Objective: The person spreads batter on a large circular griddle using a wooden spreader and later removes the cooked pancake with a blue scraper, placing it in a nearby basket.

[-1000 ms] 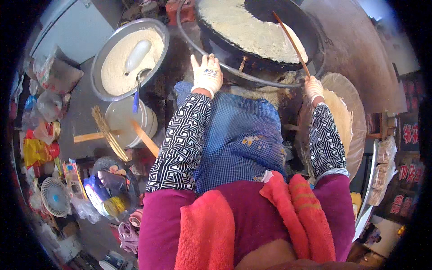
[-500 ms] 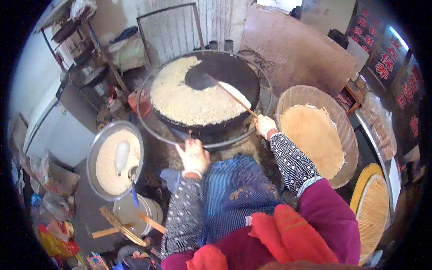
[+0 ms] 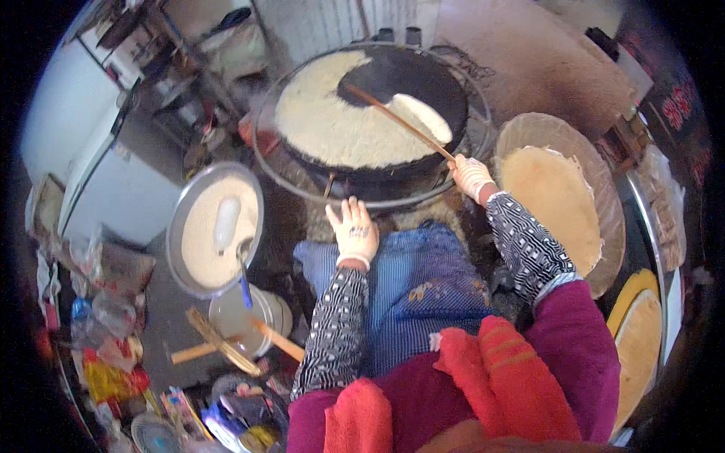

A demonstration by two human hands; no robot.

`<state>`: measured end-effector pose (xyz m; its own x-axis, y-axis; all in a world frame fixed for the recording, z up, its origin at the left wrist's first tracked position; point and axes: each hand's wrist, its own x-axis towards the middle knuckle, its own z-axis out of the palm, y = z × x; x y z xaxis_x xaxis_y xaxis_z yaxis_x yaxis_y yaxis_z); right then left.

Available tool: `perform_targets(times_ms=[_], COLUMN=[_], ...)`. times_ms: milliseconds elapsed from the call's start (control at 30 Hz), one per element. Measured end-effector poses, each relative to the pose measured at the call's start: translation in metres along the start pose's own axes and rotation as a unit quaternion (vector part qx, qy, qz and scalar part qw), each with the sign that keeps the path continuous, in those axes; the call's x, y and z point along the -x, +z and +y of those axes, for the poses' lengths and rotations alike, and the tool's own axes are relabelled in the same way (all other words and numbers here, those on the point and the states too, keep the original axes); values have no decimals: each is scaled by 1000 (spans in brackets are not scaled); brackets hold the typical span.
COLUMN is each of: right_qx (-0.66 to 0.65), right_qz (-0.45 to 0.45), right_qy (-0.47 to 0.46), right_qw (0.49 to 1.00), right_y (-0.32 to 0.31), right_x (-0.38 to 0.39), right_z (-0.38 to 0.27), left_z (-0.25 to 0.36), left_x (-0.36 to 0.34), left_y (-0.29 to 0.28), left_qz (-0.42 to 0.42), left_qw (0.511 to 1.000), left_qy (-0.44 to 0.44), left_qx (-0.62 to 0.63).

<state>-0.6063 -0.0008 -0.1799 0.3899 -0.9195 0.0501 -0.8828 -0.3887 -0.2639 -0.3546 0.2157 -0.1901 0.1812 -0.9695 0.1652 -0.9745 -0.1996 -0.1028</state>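
A round black griddle (image 3: 408,72) carries a pale batter layer (image 3: 317,128) over much of its surface, with a thicker roll of it at the right. My right hand (image 3: 470,177), in a cream glove, is closed round a thin wooden stick (image 3: 396,115) that lies slanting across the griddle. My left hand (image 3: 353,234), gloved too, is open, fingertips resting at the front of the metal ring (image 3: 404,200) around the griddle. To the left sits a steel bowl (image 3: 178,226) of pale batter with a white scoop (image 3: 226,223) and a blue-handled ladle (image 3: 245,291).
A wide tray (image 3: 608,196) of stacked thin pancakes is at my right. A bucket (image 3: 276,309) with wooden sticks is at lower left, beside plastic bags (image 3: 113,317). A white cabinet (image 3: 102,211) and a cluttered rack (image 3: 162,79) stand behind.
The view has tilted up from a second ago, showing more wall and rack. The stick's far end has shifted slightly leftward on the griddle; my left hand remains open at the ring.
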Motion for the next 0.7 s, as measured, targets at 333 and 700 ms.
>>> perform_targets(times_ms=[333,700], right_qx=[62,123], right_qz=[-7,-3], right_qy=[-19,54], right_qw=[998,991], right_y=[-4,-8], right_x=[5,-4], right_z=[11,23], left_z=[-21,-56], left_x=[-8,-25], left_y=[4,2], left_qz=[-13,-63], left_qw=[998,990], left_qy=[-50,-123], left_qx=[-25,-9])
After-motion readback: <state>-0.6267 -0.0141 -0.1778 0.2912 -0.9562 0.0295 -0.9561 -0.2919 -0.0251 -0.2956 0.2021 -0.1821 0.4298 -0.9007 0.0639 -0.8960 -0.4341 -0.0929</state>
